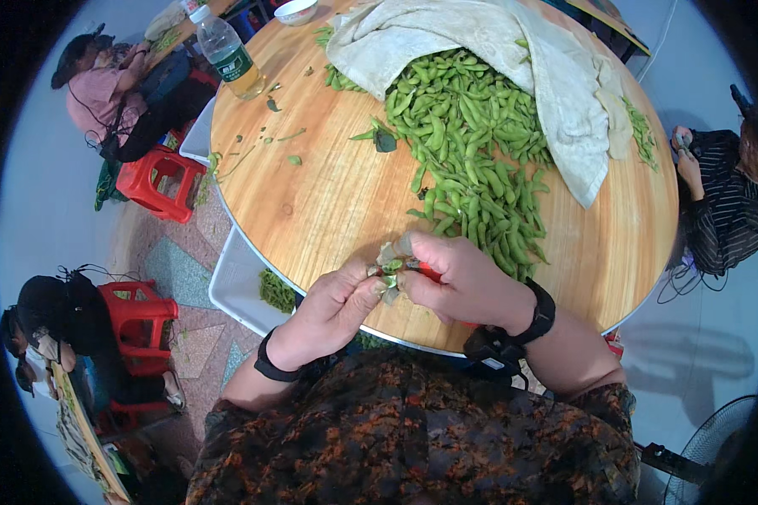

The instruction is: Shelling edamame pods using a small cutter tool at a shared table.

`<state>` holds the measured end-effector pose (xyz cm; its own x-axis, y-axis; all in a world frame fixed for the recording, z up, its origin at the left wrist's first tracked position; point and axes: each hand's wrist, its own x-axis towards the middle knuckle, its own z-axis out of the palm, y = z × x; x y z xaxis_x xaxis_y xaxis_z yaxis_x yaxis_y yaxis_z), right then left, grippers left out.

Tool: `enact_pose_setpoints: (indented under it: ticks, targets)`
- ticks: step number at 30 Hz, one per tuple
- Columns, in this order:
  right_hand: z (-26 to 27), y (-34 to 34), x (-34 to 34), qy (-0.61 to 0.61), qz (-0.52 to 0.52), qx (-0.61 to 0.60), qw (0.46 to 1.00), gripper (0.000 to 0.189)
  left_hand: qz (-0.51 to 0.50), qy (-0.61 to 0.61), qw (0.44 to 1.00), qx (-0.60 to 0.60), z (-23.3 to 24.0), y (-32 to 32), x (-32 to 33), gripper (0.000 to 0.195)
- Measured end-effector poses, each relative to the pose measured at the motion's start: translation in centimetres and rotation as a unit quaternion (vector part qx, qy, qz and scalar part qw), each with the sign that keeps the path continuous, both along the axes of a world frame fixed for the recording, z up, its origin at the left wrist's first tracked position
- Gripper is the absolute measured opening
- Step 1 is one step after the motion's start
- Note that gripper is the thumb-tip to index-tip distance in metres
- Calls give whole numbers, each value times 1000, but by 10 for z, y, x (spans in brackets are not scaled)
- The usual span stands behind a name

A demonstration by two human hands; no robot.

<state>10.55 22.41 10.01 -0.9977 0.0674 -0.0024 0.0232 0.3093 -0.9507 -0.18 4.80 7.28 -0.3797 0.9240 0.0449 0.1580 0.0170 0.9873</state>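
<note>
Both my hands meet at the near edge of a round wooden table [278, 208]. My left hand [338, 306] pinches a green soybean pod [390, 279] between thumb and fingers. My right hand [458, 278] closes on the same pod from the other side, and its fingertips seem wrapped in a pale covering. A red object, partly hidden, shows beneath my right hand. Just beyond my hands lies a large heap of green soybean pods [467, 132], whose far part is covered by a whitish cloth [562, 88].
A plastic bottle [230, 60] with yellowish liquid and a bowl [295, 11] stand at the table's far left. Stems and leaf scraps lie scattered there. A white bin [230, 284] holding green matter is below the left edge. Red stools [161, 183], seated people and a fan [710, 454] surround the table.
</note>
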Motion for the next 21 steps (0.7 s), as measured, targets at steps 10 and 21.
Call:
enact_pose_setpoints:
  ticks: [10,21]
  targets:
    - [-5,6,1,49,8,72,996,17,-7,-83,993,-79,-11,-6,1,29]
    - [-11,3,2,41,19,75,996,7,-17,102,994,-35,2,3,3,13]
